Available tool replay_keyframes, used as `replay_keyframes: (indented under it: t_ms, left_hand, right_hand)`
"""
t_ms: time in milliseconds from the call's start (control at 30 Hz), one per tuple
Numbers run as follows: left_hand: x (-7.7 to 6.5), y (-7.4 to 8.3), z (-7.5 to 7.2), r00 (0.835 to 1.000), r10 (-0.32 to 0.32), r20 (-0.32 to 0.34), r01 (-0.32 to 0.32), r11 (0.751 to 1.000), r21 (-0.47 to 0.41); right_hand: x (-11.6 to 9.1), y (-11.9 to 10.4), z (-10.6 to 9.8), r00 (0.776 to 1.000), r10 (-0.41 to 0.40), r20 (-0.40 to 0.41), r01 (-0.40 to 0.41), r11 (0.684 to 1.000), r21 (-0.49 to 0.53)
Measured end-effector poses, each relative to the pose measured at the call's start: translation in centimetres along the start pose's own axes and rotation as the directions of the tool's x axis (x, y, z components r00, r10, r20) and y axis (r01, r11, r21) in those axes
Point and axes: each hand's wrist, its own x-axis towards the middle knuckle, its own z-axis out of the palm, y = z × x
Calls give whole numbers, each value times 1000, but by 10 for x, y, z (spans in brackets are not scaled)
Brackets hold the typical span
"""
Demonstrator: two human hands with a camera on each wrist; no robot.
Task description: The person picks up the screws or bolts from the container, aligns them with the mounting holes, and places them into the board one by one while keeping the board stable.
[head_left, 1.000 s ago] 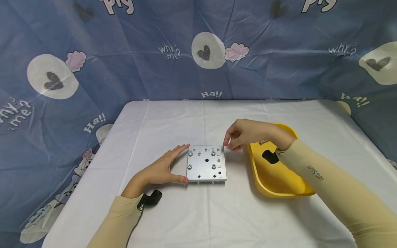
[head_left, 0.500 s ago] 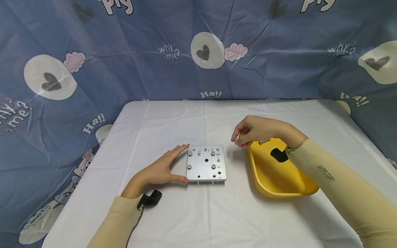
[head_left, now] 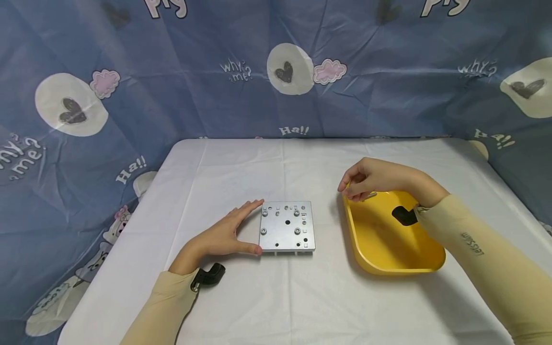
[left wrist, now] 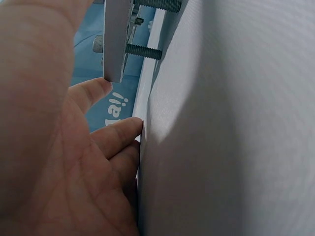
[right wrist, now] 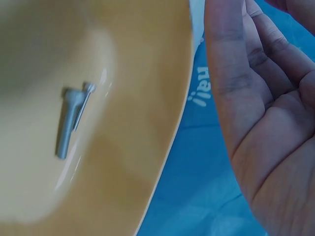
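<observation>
A square silver metal plate (head_left: 276, 239) stands on the white tablecloth, raised on screws; several socket-head screws and holes show on top. My left hand (head_left: 220, 237) spans its left edge with thumb and index finger stretched to the two corners. In the left wrist view the index fingertip touches the plate's edge, and threaded screw shanks (left wrist: 143, 51) stick out below. My right hand (head_left: 375, 176) hangs over the back left of a yellow tray (head_left: 392, 272), fingers loosely curled, nothing visible between them. A thick bolt (right wrist: 70, 118) and a thinner screw (right wrist: 84, 104) lie in the tray.
Black wrist cameras sit on both forearms, the left camera (head_left: 210, 275) close above the cloth and the right camera (head_left: 404, 215) over the tray. A blue printed curtain (head_left: 241, 110) hangs behind the table's back edge. White tablecloth (head_left: 327, 297) separates plate and tray.
My right hand has moved right, away from the plate's far right corner to above the tray's back left. The left hand and the plate have stayed put.
</observation>
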Motion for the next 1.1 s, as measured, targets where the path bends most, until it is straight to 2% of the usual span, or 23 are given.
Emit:
replay_keyframes:
  t_ms: [433,1100]
  left_hand:
    - [0,2,-1,1000,2,2,-2,1000,1]
    - [0,3,0,1000,-3,6,3,1000,-11]
  right_hand:
    - [-10,21,-10,998,51,-48,-50,999,18]
    - [3,39,-8,989,131,-67,-138,984,-113]
